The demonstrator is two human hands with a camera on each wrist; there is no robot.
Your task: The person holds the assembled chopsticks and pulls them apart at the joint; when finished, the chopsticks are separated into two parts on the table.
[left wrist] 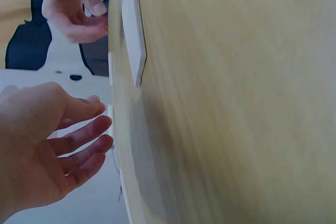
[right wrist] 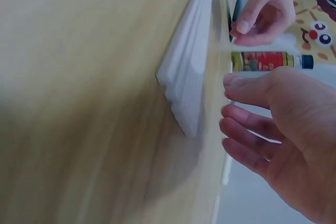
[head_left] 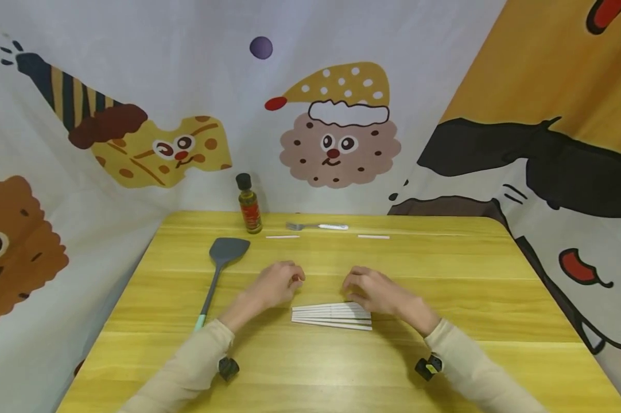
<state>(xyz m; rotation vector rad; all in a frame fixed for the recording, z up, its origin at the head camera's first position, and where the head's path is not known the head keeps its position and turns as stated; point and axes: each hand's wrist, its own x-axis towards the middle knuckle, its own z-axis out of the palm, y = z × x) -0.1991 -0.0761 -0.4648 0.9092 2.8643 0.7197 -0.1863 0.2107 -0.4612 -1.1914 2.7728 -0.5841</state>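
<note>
A strip of white paper folded into pleats (head_left: 331, 316) lies on the wooden table, narrower at its left end and fanned wider toward the right. My left hand (head_left: 278, 283) is up and to the left of the paper, fingers loosely bent. In the left wrist view, nothing sits between the left thumb and fingers. My right hand (head_left: 373, 289) is over the paper's far right corner and overlaps it in the head view. The right wrist view shows its relaxed fingers (right wrist: 247, 153) beside the pleats, holding nothing.
To the left lies a grey spatula (head_left: 229, 250) with a mint handle. Behind stand a sauce bottle (head_left: 249, 206) with a black cap and, lying flat, a fork (head_left: 318, 226). Two thin pale sticks lie nearer, one left (head_left: 282, 237), one right (head_left: 373, 236). A printed cloth (head_left: 197, 69) hangs behind the table.
</note>
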